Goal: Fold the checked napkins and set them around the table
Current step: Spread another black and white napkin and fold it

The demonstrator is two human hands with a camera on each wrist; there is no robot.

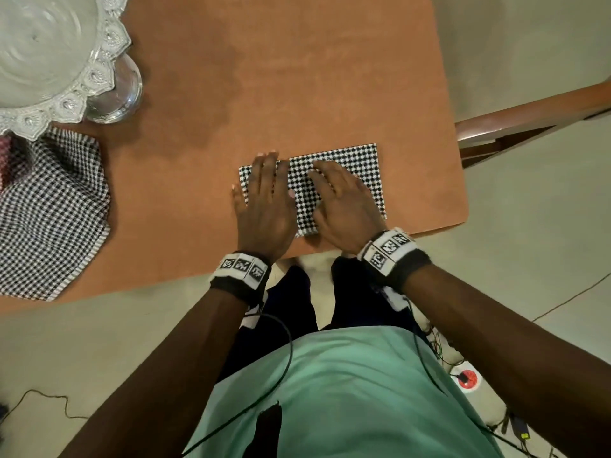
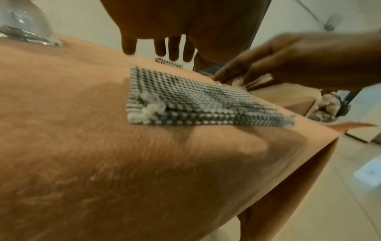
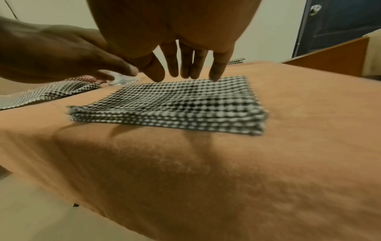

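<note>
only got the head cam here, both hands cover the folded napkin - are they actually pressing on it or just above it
Observer: Just above. In the right wrist view the right hand hangs over the folded napkin, fingers straight; only one fingertip nears its far edge.
Operator: and the left hand
Observer: The left hand is also off the cloth, fingers straight, in the left wrist view.
Operator: any napkin already set further down the table
Observer: Yes, a second folded napkin lies at the far edge of the table, outside your frame.
</note>
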